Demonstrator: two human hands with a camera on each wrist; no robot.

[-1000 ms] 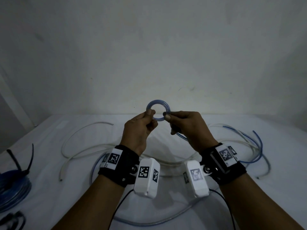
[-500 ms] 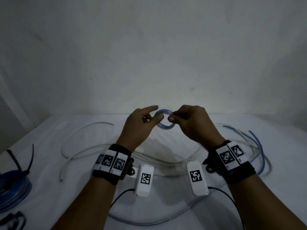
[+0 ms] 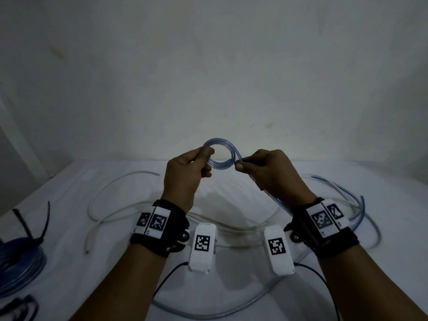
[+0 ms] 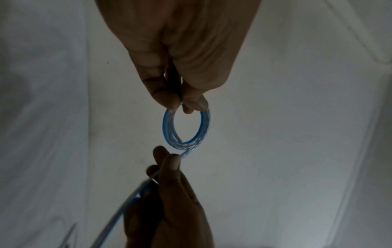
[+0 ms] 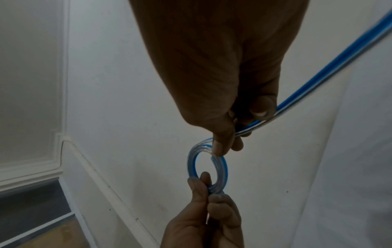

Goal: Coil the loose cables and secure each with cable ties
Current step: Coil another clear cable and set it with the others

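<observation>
Winding a small blue coil [image 3: 220, 156] in mid-air above the worktop [image 3: 231, 188]

Left hand [image 3: 185, 177] pinches the coil's near rim between thumb and fingertips; right hand [image 3: 271, 174] pinches the feeding blue cable [image 5: 331, 67] just beside the ring. One finished blue bundle [image 3: 18, 267] with a black cable tie [image 3: 34, 225] lies at the worktop's left edge, so one seems done. Plenty remains, I'd say: this cable's long tail trails off right, and the loose white cable [image 3: 111, 205] sprawls uncoiled and untied across the middle
</observation>
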